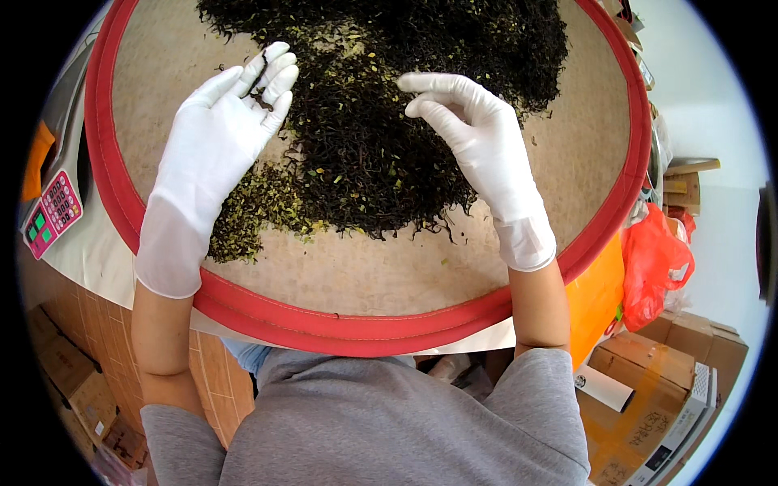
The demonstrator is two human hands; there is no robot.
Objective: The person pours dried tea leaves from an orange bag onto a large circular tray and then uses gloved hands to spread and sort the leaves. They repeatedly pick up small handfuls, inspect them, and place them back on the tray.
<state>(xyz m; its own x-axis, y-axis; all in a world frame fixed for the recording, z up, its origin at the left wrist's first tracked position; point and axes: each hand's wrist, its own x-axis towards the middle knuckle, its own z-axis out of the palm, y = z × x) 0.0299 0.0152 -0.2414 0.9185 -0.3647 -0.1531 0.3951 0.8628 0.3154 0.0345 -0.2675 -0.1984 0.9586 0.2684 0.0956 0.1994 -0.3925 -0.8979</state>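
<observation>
A large round tray with a red fabric rim (358, 331) lies before me, bearing dark, twisted dried leaves (371, 158) that look like tea. Small yellow-green leaf bits (261, 206) are heaped at the near left of the dark pile. My left hand (234, 115), in a white glove, is palm up at the pile's left edge, with a few dark leaf strands (262, 76) lying across its fingers. My right hand (465, 115), also gloved, hovers over the pile with thumb and index finger bent towards each other, their tips slightly apart; nothing shows between them.
A scale with a pink keypad (53, 212) stands left of the tray. To the right are an orange surface (598, 297), a red plastic bag (653, 267) and cardboard boxes (644, 364). More boxes (91, 395) sit on the floor at lower left.
</observation>
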